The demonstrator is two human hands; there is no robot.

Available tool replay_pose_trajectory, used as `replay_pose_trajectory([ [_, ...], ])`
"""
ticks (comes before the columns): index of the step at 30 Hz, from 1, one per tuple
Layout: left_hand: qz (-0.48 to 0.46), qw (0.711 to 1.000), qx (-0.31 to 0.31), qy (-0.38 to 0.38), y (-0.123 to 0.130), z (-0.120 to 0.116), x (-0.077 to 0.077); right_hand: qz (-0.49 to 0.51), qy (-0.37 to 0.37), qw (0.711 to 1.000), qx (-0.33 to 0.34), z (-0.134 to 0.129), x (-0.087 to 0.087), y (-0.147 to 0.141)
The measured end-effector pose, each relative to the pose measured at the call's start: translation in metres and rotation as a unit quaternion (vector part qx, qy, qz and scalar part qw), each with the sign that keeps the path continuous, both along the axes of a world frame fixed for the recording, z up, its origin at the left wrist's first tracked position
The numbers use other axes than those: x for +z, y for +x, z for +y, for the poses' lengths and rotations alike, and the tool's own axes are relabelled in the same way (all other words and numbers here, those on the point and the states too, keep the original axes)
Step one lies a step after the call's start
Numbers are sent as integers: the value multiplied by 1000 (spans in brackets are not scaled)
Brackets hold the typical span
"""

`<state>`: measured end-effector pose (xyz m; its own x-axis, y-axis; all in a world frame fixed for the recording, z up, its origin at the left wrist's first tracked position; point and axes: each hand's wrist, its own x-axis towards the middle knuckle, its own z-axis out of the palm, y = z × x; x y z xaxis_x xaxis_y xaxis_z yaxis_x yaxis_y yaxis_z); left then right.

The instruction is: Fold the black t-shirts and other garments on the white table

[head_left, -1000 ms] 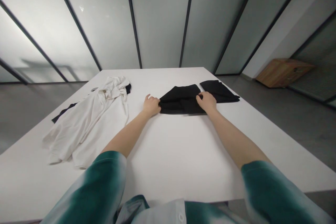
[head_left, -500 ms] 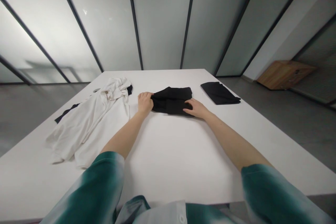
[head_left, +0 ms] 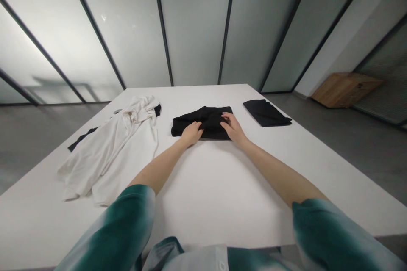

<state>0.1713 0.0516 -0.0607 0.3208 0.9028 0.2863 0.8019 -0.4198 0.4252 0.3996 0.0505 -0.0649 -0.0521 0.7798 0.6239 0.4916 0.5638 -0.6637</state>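
Note:
A folded black garment (head_left: 213, 114) lies across the middle of the white table, its kind not clear from this view. My left hand (head_left: 192, 133) is at its near edge left of centre, fingers curled closed on the cloth. Over the right part of the garment rests my right hand (head_left: 234, 128), with thumb and fingers apart and touching the fabric. The garment's left end lies loose on the tabletop.
To the left, a rumpled white garment (head_left: 117, 148) is spread out, with dark cloth (head_left: 83, 136) showing from under it. Another folded black garment (head_left: 265, 112) lies at the right. Frosted glass panels stand behind the table (head_left: 222, 194); a wooden cabinet (head_left: 345, 89) is on the floor at right.
My left hand has moved right from the garment's left end to its near edge, uncovering that end. The right hand has shifted slightly up over the cloth.

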Motion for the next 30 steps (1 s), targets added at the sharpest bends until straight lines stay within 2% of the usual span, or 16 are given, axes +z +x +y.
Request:
replay_pose_trajectory([
  [2,-118,991,52,-46,-2,9,-1,-18,-3,999,-39,-3,0,2],
  [3,-186,977,76,-73,-4,13,-1,-50,-8,998,-45,-5,0,2],
  [5,-309,937,102,-130,-7,19,-2,-139,-14,990,-14,-10,1,3],
  [7,-393,901,86,-163,-10,21,-3,-218,3,975,40,-15,1,-1],
  [9,-425,890,46,-161,-11,19,-4,-264,33,961,71,-18,-1,-6],
  [12,-403,903,-26,-150,-7,11,-4,-282,42,957,57,-19,-6,-14],
  [17,-311,925,-125,-177,4,2,-3,-293,-43,955,-15,-13,-8,-12],
  [20,-271,947,-113,-131,5,-1,-3,-309,-54,949,-8,-10,-6,-9],
  [23,-216,975,-59,3,4,-7,0,-322,-10,946,21,-10,-4,-10],
  [24,-181,980,-59,55,3,-11,2,-326,12,945,36,-10,-4,-12],
  [26,-95,982,-103,128,4,-17,5,-334,46,939,65,-11,-4,-15],
  [28,-47,976,-160,138,6,-20,7,-347,54,932,85,-12,-5,-19],
  [29,-56,977,-165,122,7,-19,7,-354,50,929,93,-13,-5,-19],
  [30,-86,981,-145,99,7,-17,6,-356,44,928,98,-13,-5,-19],
])
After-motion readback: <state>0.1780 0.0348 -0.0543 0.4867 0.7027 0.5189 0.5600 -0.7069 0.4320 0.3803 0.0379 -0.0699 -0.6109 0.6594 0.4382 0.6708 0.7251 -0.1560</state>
